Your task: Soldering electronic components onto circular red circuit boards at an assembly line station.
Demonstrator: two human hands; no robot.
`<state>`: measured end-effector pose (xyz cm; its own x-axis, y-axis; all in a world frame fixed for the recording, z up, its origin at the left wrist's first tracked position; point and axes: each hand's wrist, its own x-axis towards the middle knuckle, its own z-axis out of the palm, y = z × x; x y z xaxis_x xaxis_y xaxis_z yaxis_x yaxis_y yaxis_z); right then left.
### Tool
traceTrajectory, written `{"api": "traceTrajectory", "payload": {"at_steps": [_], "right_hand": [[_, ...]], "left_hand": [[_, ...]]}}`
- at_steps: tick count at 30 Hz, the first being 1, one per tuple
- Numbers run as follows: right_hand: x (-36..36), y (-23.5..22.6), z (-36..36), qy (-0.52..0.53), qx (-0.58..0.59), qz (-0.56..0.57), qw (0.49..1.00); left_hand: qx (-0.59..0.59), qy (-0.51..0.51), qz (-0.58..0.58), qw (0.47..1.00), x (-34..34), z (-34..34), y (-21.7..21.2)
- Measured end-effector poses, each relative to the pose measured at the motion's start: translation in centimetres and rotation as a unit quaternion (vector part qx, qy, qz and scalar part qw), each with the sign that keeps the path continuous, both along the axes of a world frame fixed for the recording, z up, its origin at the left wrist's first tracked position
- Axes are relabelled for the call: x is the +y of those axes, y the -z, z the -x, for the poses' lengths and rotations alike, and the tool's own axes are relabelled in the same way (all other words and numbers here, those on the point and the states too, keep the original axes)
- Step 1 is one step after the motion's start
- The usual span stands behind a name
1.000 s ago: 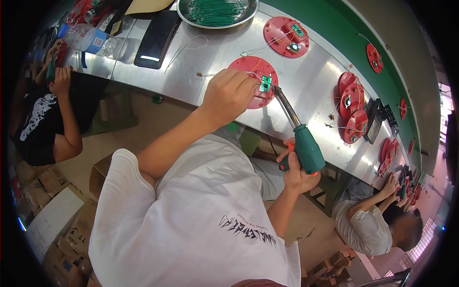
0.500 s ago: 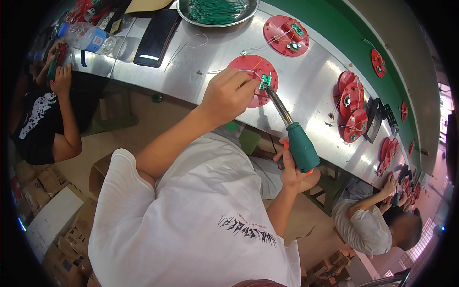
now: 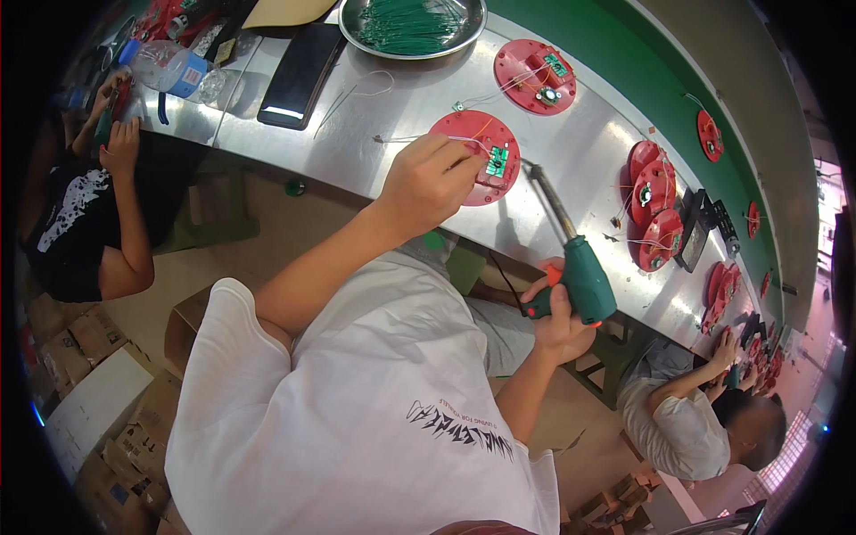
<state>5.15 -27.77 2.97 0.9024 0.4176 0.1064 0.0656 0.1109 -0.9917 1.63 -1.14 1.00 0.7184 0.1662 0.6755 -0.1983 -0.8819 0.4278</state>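
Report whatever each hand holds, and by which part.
The right hand holds a green soldering gun by its handle. The left hand is at the red disc; any hold is unclear.

Head-worn fisheye, near, from above, looking down on hands (image 3: 430, 181), bench (image 3: 588, 178)

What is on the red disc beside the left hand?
The red disc carries a green board and wires. The left hand covers its lower-left part; anything there is hidden.

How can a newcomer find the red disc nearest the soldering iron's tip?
On the metal table, find the bowl of green wires. Below it in the picture lies the disc. Unlike the other discs, it is partly hidden by the person's left hand.
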Motion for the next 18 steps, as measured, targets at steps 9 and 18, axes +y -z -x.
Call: {"api": "traceTrajectory", "payload": {"at_steps": [9, 18], "right_hand": [[2.5, 0.7, -4.7, 0.133, -0.02, -0.115, 0.984], [2.1, 1.2, -5.2, 0.214, 0.05, -0.143, 0.965]], "left_hand": [[0.008, -0.013, -0.011, 1.0, -0.2, 0.0, -0.3], [0.033, -0.002, -0.072, 0.997, 1.7, -1.8, -6.1]]}}
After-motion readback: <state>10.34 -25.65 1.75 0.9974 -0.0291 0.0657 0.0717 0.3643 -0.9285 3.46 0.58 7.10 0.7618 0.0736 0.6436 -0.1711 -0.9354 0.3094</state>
